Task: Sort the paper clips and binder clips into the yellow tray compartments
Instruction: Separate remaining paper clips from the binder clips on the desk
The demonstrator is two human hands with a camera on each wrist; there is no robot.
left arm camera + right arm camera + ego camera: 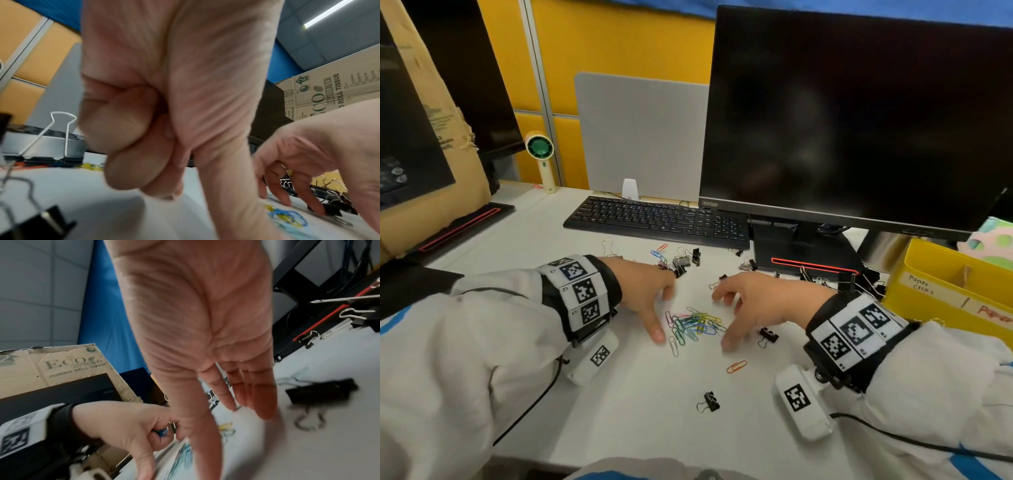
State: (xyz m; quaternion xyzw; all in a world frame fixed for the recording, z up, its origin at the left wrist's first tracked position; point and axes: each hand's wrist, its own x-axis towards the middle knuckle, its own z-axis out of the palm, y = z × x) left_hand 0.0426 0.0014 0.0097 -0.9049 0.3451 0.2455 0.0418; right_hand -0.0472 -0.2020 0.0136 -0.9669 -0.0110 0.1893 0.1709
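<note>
A heap of coloured paper clips (693, 325) lies on the white desk (647, 394) between my hands. My left hand (659, 313) stands at its left edge, thumb tip on the desk and fingers curled into the palm (131, 129). In the right wrist view a small blue thing, seemingly a paper clip (161, 433), shows inside that curl. My right hand (734, 317) is spread at the heap's right edge, its fingers (257, 394) straight with tips at the desk, holding nothing. The yellow tray (928, 305), with handwritten labels, stands at the far right.
Black binder clips lie loose: one beside my right thumb (768, 335), one nearer me (709, 402), a cluster behind my left hand (685, 260), more by the monitor stand (859, 279). An orange paper clip (736, 366) lies alone. The keyboard (657, 221) and monitor (859, 113) stand behind.
</note>
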